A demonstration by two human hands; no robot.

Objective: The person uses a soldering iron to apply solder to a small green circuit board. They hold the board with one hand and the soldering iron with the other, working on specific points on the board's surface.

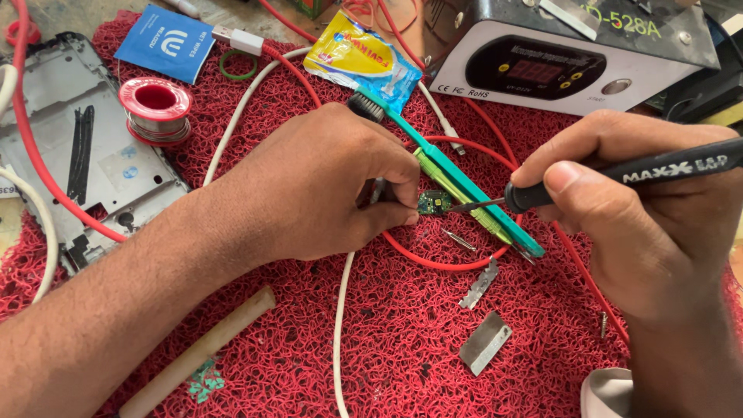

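Observation:
My left hand [325,186] rests on the red mesh mat [402,340] and pinches a tiny green circuit board [434,203] between thumb and fingertips. My right hand [642,209] grips a black-handled soldering iron [619,176]; its thin metal tip touches the right edge of the board. A teal toothbrush [457,182] lies diagonally just behind the board, over a green strip. Small metal tweezers [460,239] lie just below the board.
A white heating station with a dark display [542,70] stands at the back right. A solder spool [156,108], phone frame [70,147], blue wipe packet [166,42], yellow sachet [360,58], red and white cables, metal scraps [484,342] and a wooden stick [197,352] lie around.

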